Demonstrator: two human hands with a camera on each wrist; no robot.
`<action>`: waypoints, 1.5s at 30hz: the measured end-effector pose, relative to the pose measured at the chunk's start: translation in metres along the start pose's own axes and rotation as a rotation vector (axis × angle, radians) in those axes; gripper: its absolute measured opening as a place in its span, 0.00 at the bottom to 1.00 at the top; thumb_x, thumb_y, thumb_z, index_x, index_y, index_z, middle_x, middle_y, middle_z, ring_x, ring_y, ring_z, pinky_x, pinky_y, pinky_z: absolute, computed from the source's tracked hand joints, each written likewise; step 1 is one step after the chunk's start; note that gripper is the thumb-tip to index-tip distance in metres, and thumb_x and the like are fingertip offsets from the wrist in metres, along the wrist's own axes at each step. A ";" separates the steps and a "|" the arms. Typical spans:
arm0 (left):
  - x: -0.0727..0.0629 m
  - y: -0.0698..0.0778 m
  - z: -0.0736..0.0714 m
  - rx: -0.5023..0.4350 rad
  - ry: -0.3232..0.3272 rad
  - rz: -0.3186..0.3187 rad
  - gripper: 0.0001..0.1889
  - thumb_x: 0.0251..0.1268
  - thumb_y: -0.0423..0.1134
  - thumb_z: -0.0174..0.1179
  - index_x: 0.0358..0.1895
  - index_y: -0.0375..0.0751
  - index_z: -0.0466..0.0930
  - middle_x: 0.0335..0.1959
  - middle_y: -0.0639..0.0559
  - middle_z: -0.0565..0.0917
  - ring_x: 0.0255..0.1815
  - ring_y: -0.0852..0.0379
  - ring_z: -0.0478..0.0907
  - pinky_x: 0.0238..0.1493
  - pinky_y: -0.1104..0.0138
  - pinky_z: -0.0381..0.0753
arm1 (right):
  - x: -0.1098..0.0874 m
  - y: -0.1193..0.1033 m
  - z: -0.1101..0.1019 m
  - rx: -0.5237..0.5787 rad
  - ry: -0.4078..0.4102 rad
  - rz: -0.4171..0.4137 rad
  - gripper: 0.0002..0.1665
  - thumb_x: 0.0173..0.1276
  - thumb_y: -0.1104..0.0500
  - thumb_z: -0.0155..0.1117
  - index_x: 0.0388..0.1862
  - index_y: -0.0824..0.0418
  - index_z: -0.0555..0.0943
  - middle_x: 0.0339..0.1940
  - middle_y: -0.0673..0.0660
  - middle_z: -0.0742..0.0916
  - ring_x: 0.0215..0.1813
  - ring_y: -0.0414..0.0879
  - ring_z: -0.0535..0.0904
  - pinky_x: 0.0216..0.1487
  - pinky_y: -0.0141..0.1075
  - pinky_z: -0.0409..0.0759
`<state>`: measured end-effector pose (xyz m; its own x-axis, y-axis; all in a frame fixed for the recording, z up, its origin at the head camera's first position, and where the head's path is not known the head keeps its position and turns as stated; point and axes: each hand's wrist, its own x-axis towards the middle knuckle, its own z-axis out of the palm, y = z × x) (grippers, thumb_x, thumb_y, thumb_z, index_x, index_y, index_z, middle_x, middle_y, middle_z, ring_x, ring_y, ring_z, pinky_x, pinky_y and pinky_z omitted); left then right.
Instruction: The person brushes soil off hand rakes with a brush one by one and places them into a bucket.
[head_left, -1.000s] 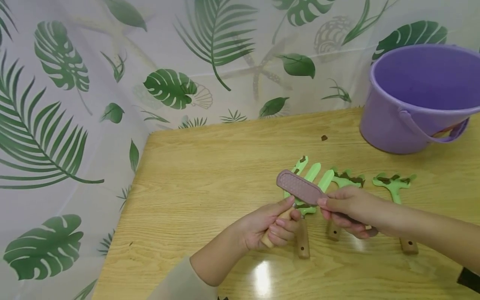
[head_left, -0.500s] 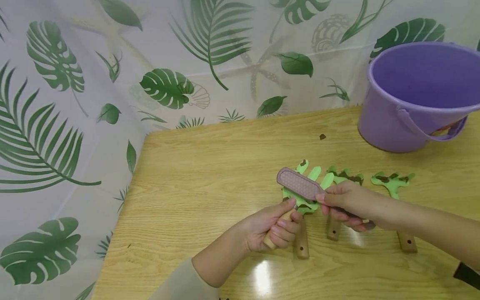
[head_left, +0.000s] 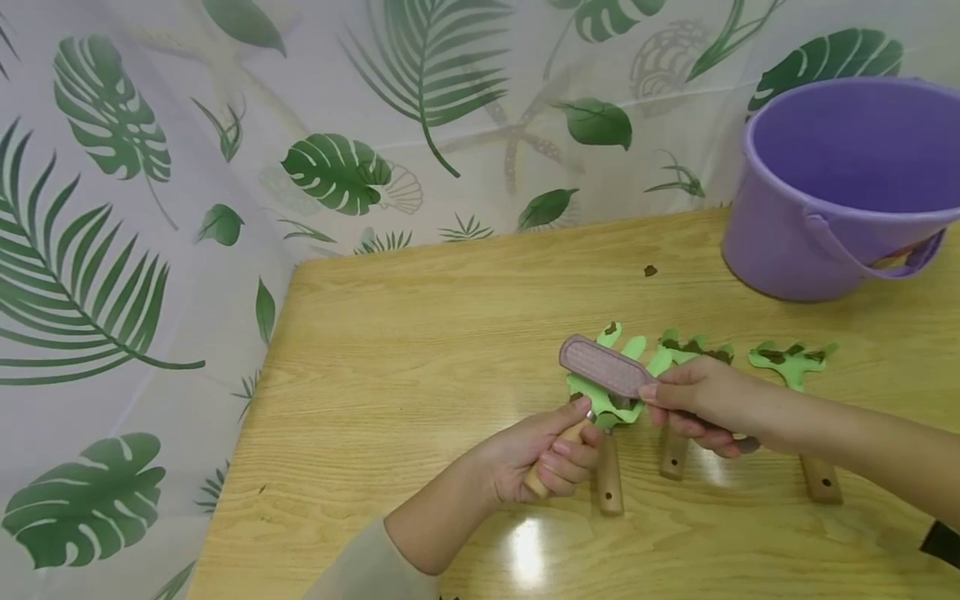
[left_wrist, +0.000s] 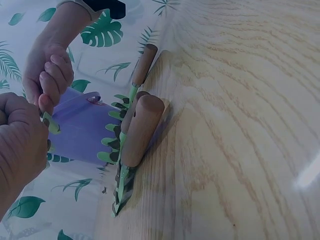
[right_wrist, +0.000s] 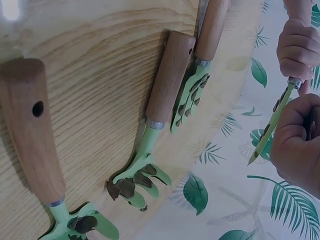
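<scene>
- Gripping the pale wooden handle of a green-headed garden tool (right_wrist: pixel 271 126), the left hand (head_left: pixel 525 450) has its fingers curled fully round it, thumb laid along the top
- The right hand (head_left: pixel 705 408) pinches a flat, mauve-brown paddle (head_left: pixel 606 367) with a rounded end and a dotted face, thumb uppermost and fingers bent beneath
- The paddle lies across the green head from above in the head view; whether they touch I cannot tell
- Both held pieces are raised over a wood-grain table (head_left: pixel 390 375), left of a deep purple plastic bucket (head_left: pixel 787 242) and well apart from it
- The bucket stands upright at the table's back right, its handle hanging down in front; plain purple inner wall shows, but its bottom is hidden
- Below the hands lie a green fork with a wooden handle (head_left: pixel 609 475), a similar green hand rake (head_left: pixel 673 454) and another green rake (head_left: pixel 821 479), dark brown bits clinging to their prongs
- A brown crumb (head_left: pixel 650 271) lies near the bucket
</scene>
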<state>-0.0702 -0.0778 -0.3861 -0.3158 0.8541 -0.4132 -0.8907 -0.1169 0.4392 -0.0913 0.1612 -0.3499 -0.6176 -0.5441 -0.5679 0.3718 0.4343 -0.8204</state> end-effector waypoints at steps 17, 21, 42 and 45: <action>-0.002 0.000 -0.002 0.018 -0.014 -0.001 0.23 0.76 0.56 0.31 0.25 0.49 0.65 0.11 0.65 0.61 0.07 0.75 0.59 0.06 0.85 0.50 | 0.001 0.004 -0.007 -0.016 -0.033 -0.046 0.21 0.77 0.51 0.43 0.29 0.63 0.71 0.11 0.46 0.68 0.08 0.34 0.58 0.09 0.25 0.54; -0.002 0.000 -0.002 0.007 -0.006 -0.003 0.23 0.76 0.55 0.33 0.25 0.48 0.66 0.11 0.65 0.62 0.07 0.75 0.59 0.07 0.85 0.51 | 0.001 0.004 -0.009 -0.027 -0.027 -0.038 0.21 0.77 0.51 0.44 0.28 0.63 0.71 0.11 0.46 0.67 0.08 0.34 0.58 0.09 0.26 0.54; -0.013 0.000 -0.007 0.083 0.004 0.025 0.22 0.76 0.55 0.35 0.26 0.48 0.67 0.10 0.66 0.63 0.07 0.75 0.59 0.07 0.84 0.50 | 0.006 0.025 -0.054 0.024 0.141 0.034 0.19 0.79 0.51 0.38 0.32 0.62 0.67 0.13 0.46 0.67 0.10 0.35 0.57 0.11 0.27 0.58; -0.015 0.002 -0.008 0.100 -0.011 0.048 0.21 0.76 0.55 0.35 0.26 0.49 0.66 0.11 0.66 0.63 0.07 0.75 0.58 0.07 0.84 0.49 | 0.006 0.031 -0.060 0.035 0.147 0.035 0.20 0.79 0.50 0.38 0.31 0.61 0.67 0.12 0.46 0.67 0.10 0.36 0.58 0.11 0.28 0.58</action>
<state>-0.0695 -0.0950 -0.3851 -0.3527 0.8545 -0.3812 -0.8376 -0.1067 0.5358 -0.1250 0.2147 -0.3743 -0.6978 -0.4169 -0.5824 0.4171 0.4245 -0.8036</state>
